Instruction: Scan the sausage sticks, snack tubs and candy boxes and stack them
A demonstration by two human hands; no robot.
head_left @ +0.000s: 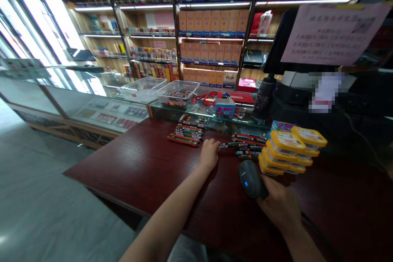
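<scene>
My left hand is closed at the near end of a slim, dark, pen-like stick, which points right across the counter. A dark handheld barcode scanner with a lit blue light is in my right hand, its head toward the sticks. To the left of my left hand lies a row of similar printed sticks. More of them, a second group, lie on the right, partly behind stacked clear boxes with yellow lids. The print on the sticks is too small to read.
The dark red wooden counter ends at a glass ledge behind. On it stand clear plastic bins, a small colourful box and a black bottle. A monitor with a taped pink notice rises at the right.
</scene>
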